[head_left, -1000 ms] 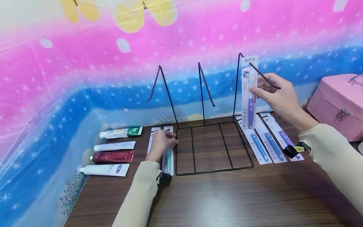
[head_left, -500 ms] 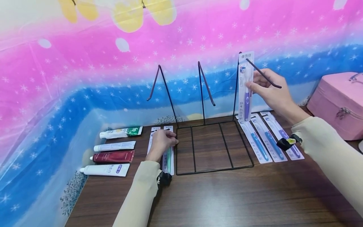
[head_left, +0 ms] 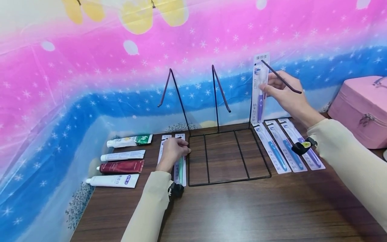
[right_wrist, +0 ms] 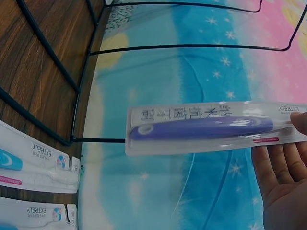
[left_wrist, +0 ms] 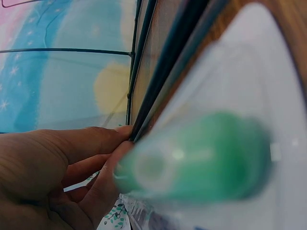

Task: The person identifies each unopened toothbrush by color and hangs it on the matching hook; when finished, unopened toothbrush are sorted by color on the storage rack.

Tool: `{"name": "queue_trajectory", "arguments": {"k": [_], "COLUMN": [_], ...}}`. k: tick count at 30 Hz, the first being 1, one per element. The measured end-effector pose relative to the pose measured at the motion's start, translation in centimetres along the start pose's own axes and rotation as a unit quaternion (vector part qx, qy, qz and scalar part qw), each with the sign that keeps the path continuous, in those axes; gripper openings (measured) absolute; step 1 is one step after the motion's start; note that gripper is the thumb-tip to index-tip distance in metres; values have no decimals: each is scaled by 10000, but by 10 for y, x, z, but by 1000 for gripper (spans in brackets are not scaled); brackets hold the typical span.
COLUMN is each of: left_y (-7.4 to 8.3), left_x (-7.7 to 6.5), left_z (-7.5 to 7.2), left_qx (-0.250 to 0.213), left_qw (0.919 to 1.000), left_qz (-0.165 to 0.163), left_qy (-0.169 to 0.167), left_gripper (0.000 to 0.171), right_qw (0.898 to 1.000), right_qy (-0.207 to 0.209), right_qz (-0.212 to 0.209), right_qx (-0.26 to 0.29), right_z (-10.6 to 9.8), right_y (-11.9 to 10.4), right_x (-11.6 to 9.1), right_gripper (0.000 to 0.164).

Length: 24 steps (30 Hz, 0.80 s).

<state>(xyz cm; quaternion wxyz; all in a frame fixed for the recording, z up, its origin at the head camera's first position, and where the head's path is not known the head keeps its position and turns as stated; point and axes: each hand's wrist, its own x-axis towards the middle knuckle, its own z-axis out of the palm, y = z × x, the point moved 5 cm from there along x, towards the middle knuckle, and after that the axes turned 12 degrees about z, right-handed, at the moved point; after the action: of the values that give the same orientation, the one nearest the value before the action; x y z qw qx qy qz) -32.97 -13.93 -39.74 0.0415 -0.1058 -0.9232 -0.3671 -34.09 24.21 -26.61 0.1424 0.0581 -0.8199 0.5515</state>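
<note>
Here, the right hand [head_left: 288,98] pinches a purple toothbrush [head_left: 260,102]; the left hand [head_left: 171,153] seemingly grips the rack [head_left: 207,158].

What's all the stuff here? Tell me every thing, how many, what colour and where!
Table: 1, brown, underneath
Cloth: 1, mostly pink and blue, behind
Wire rack: 1, black, middle
Tubes: 4, two white, one white-and-green, one dark red, far left
Left toothbrush packs: 2, one green, other's colour hidden, beside rack
Right toothbrush packs: 3, two blue, one purple, beside rack
Raised toothbrush pack: 1, purple, at rack's right hook
Case: 1, pink, far right
Unclear thing: 1, white, right edge
Wrist cameras: 2, black, on wrists
Sleeves: 2, cream, on arms
Left hand: 1, bare, pinching rack's left edge
Right hand: 1, bare, holding raised pack
</note>
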Motion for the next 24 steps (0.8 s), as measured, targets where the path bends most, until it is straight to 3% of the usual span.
{"name": "queue_trajectory", "arguments": {"k": [6, 12, 24], "left_y": [1, 1, -1], "left_x": [0, -1, 0], "left_z": [-1, -1, 0], "left_qx": [28, 6, -52], "left_qw": [10000, 10000, 10000], "left_qz": [-15, -16, -60], "left_qy": [23, -19, -17], "left_gripper": [19, 20, 18], "right_qw": [9992, 9984, 9864], "right_qy": [-293, -410, -410], "right_qz": [210, 398, 1071], "right_qx": [178, -14, -1181], "right_z": [-5, -20, -53], "right_y": [3, 17, 69], "right_x": [1, -2, -15], "right_gripper": [43, 50, 61]}}
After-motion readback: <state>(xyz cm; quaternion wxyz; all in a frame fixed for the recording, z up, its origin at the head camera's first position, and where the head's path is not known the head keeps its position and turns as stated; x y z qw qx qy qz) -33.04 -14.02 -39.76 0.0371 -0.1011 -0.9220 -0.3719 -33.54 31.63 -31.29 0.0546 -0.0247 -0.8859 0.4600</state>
